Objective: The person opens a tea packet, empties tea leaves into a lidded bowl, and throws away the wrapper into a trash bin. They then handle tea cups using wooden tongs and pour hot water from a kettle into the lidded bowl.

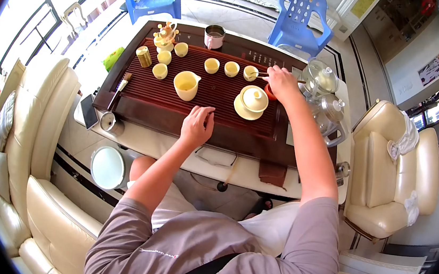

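My right hand (283, 82) is closed around thin brown tea tongs (262, 75), whose tips reach the rim of a small pale-yellow cup (250, 75). Two more cups, a left one (212, 66) and a middle one (231, 69), stand in line with it. Below them sits a lidded gaiwan (251, 103), and a red-orange object (271, 92) is partly hidden by my right wrist. My left hand (197, 126) rests at the front of the slatted tea tray (149, 89), fingers curled in; anything between them is hidden. Nearest to it is a yellow pitcher (186, 86).
Glass kettles (320, 78) crowd the table's right end. A pink-and-dark pot (214, 37), figurine (166, 35), gold canister (144, 57) and brush (121, 88) are on the tray. A phone (89, 111), metal cup (109, 123) and glasses (214, 159) lie along the table's near side.
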A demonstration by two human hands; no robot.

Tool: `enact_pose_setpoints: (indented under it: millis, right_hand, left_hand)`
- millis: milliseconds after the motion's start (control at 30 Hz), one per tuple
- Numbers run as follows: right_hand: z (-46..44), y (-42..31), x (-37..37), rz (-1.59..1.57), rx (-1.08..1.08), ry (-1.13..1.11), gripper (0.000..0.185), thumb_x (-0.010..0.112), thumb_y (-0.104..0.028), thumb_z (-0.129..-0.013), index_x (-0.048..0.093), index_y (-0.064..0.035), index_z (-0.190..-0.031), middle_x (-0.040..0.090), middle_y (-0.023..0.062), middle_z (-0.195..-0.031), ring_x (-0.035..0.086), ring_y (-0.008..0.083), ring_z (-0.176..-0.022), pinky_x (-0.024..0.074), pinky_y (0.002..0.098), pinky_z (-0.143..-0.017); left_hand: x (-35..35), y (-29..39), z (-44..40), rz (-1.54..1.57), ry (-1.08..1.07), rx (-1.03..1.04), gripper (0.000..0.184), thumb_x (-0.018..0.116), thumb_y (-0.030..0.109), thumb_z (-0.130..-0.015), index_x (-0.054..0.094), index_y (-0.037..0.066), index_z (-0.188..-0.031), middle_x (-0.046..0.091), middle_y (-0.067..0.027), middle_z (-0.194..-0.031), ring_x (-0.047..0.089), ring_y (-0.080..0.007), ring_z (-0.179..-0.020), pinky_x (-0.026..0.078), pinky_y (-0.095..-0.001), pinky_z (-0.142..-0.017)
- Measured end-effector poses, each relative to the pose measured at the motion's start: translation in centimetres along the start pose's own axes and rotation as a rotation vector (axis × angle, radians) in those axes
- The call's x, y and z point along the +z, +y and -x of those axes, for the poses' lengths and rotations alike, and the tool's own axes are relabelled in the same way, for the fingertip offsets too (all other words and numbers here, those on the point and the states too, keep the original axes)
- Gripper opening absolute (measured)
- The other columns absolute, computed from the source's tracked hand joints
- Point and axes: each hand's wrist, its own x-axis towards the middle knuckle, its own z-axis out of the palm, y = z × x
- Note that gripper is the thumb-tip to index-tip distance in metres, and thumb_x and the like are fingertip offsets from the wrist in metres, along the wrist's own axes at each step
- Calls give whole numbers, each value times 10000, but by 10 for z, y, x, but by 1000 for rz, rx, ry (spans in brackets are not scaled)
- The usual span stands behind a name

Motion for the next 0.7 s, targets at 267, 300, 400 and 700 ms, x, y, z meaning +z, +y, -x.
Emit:
enact_pose_setpoints:
  millis: [267, 300, 400, 700]
  right_hand:
    - [-8, -3, 30, -17, 56, -81, 209, 593, -265, -947, 667, -72, -971, 694, 108, -1024, 675, 308, -969, 540, 451, -826]
    - [-8, -3, 30, -29, 59, -89, 208, 590, -262, -949, 672, -71, -968, 699, 112, -1025, 678, 311, -972, 538, 453, -832]
    - [-6, -4, 32, -67, 59, -56, 227, 590, -263, -951, 677, -54, -963, 706, 130, -996, 694, 317, -935, 551, 454, -809]
    - [2, -37, -25, -180, -13, 24, 259, 592, -276, -972, 668, -36, -917, 692, 133, -937, 701, 316, -897, 565, 443, -765]
  left_hand:
    - [0, 1, 1, 13, -3, 4, 168, 632, 25, -876, 634, 27, -1045, 679, -123, -906, 630, -324, -807, 534, -404, -714]
    - [0, 1, 0, 10, -9, -7, 166, 632, 28, -879, 634, 29, -1045, 680, -122, -906, 631, -321, -808, 534, -403, -712]
    - [0, 2, 1, 4, -16, -26, 162, 632, 33, -883, 635, 32, -1046, 680, -119, -904, 632, -315, -809, 534, -400, -707]
    - [2, 0, 1, -1, 27, 24, 163, 635, 15, -874, 640, 27, -1037, 667, -112, -861, 631, -294, -777, 527, -385, -666]
